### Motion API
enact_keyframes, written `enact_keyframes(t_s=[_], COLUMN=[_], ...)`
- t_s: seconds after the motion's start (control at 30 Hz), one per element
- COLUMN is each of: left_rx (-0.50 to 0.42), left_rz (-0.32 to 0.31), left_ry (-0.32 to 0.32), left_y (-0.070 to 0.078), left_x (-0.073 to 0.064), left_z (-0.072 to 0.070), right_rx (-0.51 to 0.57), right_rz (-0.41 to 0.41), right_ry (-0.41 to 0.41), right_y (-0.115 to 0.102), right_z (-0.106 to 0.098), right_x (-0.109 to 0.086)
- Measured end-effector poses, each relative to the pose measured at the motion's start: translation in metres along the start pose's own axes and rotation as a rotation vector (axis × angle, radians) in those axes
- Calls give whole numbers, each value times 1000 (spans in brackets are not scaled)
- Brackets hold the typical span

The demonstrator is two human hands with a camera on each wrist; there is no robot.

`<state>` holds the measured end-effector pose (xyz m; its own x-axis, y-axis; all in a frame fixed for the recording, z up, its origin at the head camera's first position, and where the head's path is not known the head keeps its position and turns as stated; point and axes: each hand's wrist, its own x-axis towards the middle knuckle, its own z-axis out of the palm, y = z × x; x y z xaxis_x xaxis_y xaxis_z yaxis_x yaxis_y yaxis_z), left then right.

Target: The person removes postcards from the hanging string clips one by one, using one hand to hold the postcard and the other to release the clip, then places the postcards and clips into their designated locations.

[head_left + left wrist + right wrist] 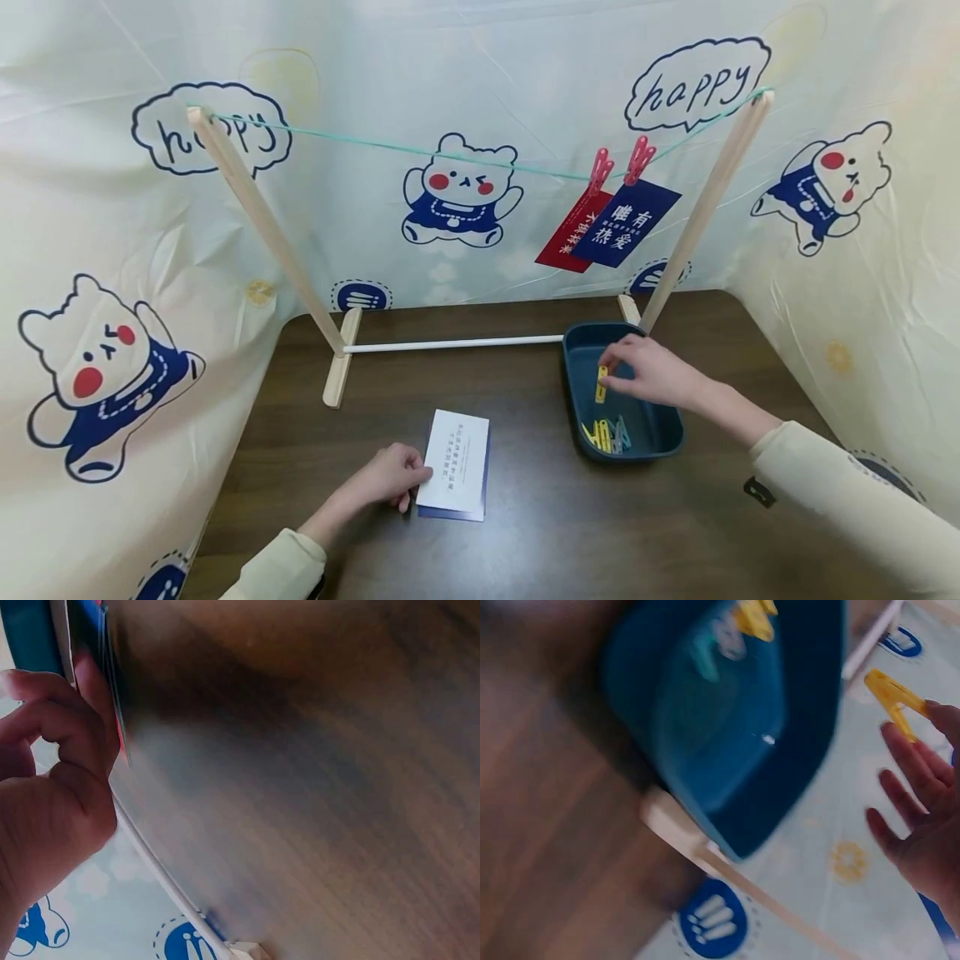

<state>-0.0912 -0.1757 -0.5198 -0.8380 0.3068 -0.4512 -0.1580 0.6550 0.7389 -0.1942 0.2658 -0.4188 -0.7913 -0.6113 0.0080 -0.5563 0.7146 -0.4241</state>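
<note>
1. R hand (647, 371): thumb + index pinching a yellow peg (601, 385) above the tray (573, 392); other fingers spread. Grip's on the peg's two splayed ends, nose pointing away, prob. b/c squeezing there parts the nose.
2. L hand (392, 475): fingers curled, pinching left edge of the stacked cards (457, 458), white face up, blue peeking out below. Edge grip prob. suits thin stuff & leaves the print uncovered. No. of cards: can't tell.
3. Tray's on the right, by the foot of the right post (705, 212), prob. for easy R reach; its walls keep loose pegs (603, 435) (yellow + bluish/grey) together, near end.
4. String (390, 147) runs btwn right post & left post (258, 225). Red card (573, 237) & blue card (626, 225) hang off it, overlapping, each w/ a pink peg (639, 158); sag there prob. from their wt.
5. White rod (457, 342) low btwn posts, prob. a spacer.
6. Surface: dark brown wood-grain desk (525, 550), slight sheen.
7. Room: pale creased cloth (322, 225) at back + both sides, bear prints, "happy" bubbles; prob. a screen.
</note>
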Motion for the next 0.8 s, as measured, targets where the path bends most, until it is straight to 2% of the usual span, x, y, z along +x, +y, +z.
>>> enact_keyframes(t_s=[0.17,0.33,0.5,0.8], left_rx=[27,56,78,115], left_rz=[13,35,40,33], left_ry=[-31,-30,-29,-32], left_y=[0,-1,0,7], left_x=[-1,1,2,1], left_z=[3,2,3,5], right_rx=[-25,-66,-98,-148], right_rz=[69,104,174,222], right_ry=[-190,-332,-402,-454], right_y=[9,13,17,20], right_z=[11,13,21,34], right_x=[-5,-6,-10,-15])
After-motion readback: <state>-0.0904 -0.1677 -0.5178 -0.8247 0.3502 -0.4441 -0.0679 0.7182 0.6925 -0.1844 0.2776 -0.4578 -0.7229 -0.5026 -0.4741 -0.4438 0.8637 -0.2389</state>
